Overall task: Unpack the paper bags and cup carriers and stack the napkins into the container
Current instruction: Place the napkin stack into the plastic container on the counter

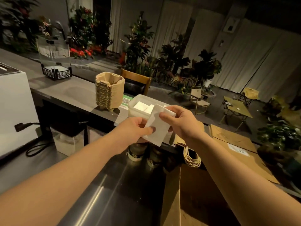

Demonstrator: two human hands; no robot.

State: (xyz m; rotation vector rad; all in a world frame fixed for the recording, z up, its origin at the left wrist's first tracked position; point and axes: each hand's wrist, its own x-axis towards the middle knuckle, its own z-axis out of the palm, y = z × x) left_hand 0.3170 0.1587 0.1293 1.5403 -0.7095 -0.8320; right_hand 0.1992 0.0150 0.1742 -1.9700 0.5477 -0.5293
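both hands are working one bundle here: the left hand (138, 128) is pinching the lower corner of the napkins (158, 126), thumb on top, while the right hand (180, 122) is gripping the upper edge, fingers curled over it. held at both ends like that, the person is probably squaring the stack so it drops in neatly. the bundle is hovering just in front of the container (138, 101), not in it yet, and white napkins are already lying inside, so the stacking looks partly done.

to the left of the container the cup carriers (109, 90) are standing in a tall nested pile on the counter (68, 92), apparently already unpacked. down at the right the paper bags (195, 190) are lying flat, their twine handles (191, 155) bunching near the right wrist, beside a cardboard box (234, 141).

the counter is showing dark grey and matte, with a glossy steel surface nearer the person. a clear acrylic box (54, 57) is sitting farther back, and a white appliance (14, 110) at the left edge. beyond, the dim room is crowding with potted plants (140, 43), pale curtains (254, 62) and folding camp furniture (236, 108).
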